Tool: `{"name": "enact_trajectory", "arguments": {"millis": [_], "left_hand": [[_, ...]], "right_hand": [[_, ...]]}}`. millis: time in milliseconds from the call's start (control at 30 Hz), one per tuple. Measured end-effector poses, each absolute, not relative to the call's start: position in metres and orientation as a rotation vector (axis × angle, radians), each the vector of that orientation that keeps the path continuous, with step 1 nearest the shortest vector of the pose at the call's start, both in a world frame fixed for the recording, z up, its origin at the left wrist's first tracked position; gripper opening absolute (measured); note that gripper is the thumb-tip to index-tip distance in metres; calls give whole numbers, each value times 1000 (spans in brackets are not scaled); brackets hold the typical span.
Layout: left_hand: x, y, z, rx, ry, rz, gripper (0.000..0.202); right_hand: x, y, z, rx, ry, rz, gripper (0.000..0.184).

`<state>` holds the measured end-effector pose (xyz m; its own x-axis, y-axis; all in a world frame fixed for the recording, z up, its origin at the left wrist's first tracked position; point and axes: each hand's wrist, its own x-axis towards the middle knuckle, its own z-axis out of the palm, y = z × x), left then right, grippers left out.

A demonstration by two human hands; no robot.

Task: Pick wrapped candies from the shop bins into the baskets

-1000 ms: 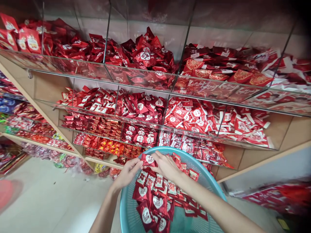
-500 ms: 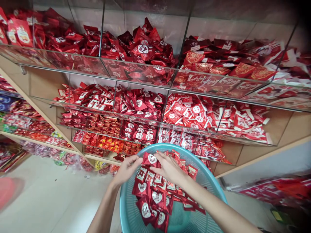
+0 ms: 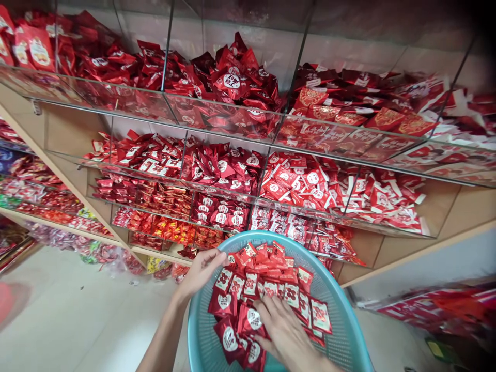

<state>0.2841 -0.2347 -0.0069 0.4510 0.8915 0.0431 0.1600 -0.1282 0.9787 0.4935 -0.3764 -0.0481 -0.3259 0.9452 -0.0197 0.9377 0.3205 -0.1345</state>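
A teal plastic basket point(image 3: 349, 315) holds rows of small red packets. My left hand point(image 3: 202, 273) is closed at the basket's upper left rim, thumb and fingers together over the edge. Low in the basket, my right hand point(image 3: 284, 328) is spread above the packets, thumb apart from the fingers. Its fingertips reach the right edge of a dark red packet with a white heart label point(image 3: 251, 319). More heart-label packets point(image 3: 229, 338) overlap to the left. Packets with pale labels point(image 3: 321, 315) lie to the right, and brighter red ones point(image 3: 267, 256) at the back.
Behind the basket rise tiered shelves with clear dividers point(image 3: 167, 51), filled with red packets point(image 3: 232, 77). A wooden side panel point(image 3: 65, 175) separates another shelf section at left. Red packaging point(image 3: 418, 305) lies at lower right. A pink object point(image 3: 8, 299) stands on the tiled floor point(image 3: 77, 325).
My right hand has moved down and toward me, from the basket's back left to its lower middle. The heart-label packet it held at the back is gone from there. My left hand stays at the rim.
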Motion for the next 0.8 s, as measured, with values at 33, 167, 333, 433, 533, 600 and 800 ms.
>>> {"name": "enact_trajectory", "arguments": {"millis": [33,167,333,433,533,600,800], "left_hand": [[284,-235,-7,1594,940,827,36],[284,-236,-9,1584,929,848,35],[284,-237,-9,1577,944,844,34],[285,-238,-7,1571,963,841,34],[285,-237,-8,1565,958,843,35],[284,-237,-9,1570,947,844,35],[285,-237,-11,1568,963,837,35]], "right_hand": [[492,-377,-50,-1799,-2498,155,51],[485,-378,-62,-1823,-2466,34,49],[477,-373,-71,-1884,-2471,-30,35],[475,-369,-71,-1868,-2466,-113,28],[478,-370,-73,-1807,-2442,-197,33],[481,-372,-75,-1762,-2430,-215,39],[482,-367,-61,-1622,-2473,-264,53]]}}
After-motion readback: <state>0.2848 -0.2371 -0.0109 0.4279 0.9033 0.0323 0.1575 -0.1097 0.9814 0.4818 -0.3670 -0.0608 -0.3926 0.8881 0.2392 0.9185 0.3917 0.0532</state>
